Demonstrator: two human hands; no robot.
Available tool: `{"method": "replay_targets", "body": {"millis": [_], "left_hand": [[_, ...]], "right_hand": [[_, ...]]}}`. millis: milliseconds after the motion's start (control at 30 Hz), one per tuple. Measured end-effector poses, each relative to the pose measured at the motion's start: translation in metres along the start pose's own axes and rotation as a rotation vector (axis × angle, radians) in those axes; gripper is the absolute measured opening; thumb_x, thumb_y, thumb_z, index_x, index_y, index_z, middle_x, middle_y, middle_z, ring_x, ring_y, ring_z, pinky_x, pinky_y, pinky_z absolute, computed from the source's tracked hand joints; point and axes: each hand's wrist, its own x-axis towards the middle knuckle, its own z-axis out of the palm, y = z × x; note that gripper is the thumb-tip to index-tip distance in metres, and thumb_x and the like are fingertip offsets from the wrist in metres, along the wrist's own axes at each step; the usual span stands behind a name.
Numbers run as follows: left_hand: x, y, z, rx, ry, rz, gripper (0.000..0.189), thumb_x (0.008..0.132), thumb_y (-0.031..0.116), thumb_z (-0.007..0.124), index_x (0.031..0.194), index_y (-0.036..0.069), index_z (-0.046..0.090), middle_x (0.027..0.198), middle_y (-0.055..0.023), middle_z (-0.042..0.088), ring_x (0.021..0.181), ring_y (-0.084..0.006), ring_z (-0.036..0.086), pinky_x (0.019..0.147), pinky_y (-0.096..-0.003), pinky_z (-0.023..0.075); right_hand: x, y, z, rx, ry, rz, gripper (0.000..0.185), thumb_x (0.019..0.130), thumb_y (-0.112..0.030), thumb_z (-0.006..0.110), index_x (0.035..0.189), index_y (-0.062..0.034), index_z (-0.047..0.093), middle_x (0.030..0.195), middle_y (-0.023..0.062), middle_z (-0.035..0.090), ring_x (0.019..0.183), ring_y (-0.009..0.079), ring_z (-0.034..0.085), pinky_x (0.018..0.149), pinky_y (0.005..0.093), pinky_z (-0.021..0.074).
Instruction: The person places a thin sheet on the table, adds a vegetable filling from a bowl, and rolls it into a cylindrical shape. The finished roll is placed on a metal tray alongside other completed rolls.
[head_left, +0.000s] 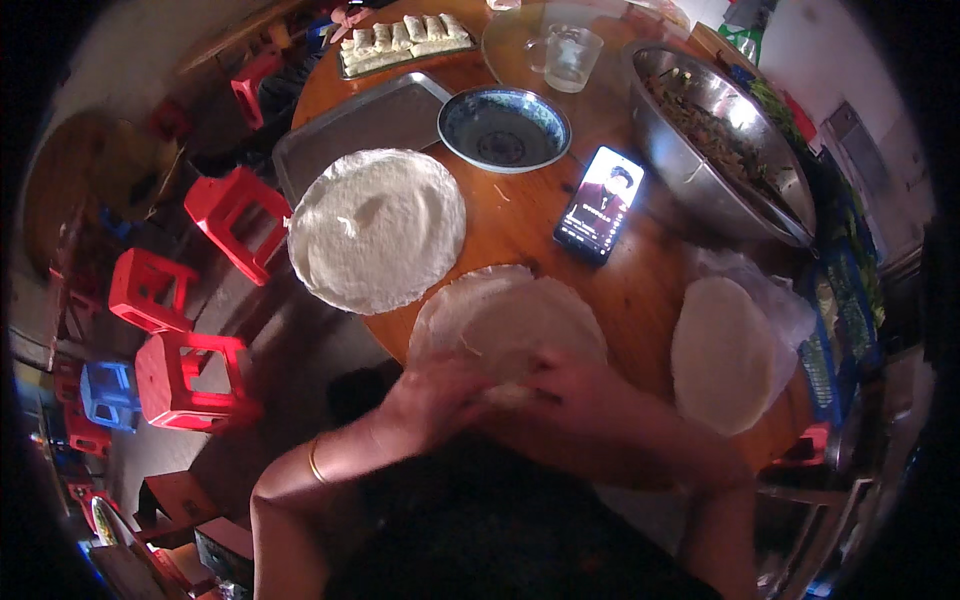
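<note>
Both my left hand (446, 390) and my right hand (574, 382) are at the near edge of the round wooden table, fingers curled on a pale rolled piece (511, 393) between them. It lies at the near edge of thin round wrapper sheets (525, 311), which overlap on the table. Shadow and blur hide the fingertips. Left of the sheets lies a larger stack of round wrappers (379, 229) with a small shred on top. Another pale wrapper stack (720, 352) rests on clear plastic at the right. A big steel bowl (675, 161) at the back right holds a shredded filling (712, 135).
Behind the sheets are a lit phone (602, 204), a blue patterned bowl (504, 161), and a metal tray (360, 120). Farther back stand a tray of stacked rolls (405, 43) and a glass mug (571, 60). Red plastic stools (236, 217) stand left of the table.
</note>
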Motion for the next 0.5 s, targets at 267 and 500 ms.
{"method": "replay_targets", "body": {"millis": [267, 500], "left_hand": [[0.026, -0.013, -0.022, -0.049, -0.184, -0.084, 0.029, 0.076, 0.024, 0.061, 0.097, 0.005, 0.062, 0.092, -0.0157, 0.062, 0.086, -0.0289, 0.059, 0.079, -0.0395, 0.0462], [0.010, 0.034, 0.052, 0.468, 0.142, 0.073, 0.069, 0.077, 0.036, 0.060, 0.134, 0.008, 0.034, 0.135, -0.0168, 0.036, 0.121, -0.0294, 0.040, 0.101, -0.0454, 0.0307]], "right_hand": [[0.015, 0.020, -0.004, 0.201, -0.026, 0.113, 0.015, 0.079, -0.015, 0.062, 0.088, -0.0022, 0.064, 0.087, 0.0129, 0.058, 0.084, 0.0282, 0.057, 0.076, 0.0369, 0.0450], [0.016, 0.039, 0.001, -0.105, -0.032, 0.039, 0.015, 0.076, -0.011, 0.062, 0.089, -0.0048, 0.065, 0.093, 0.0114, 0.058, 0.084, 0.0281, 0.056, 0.072, 0.0372, 0.0446]]}}
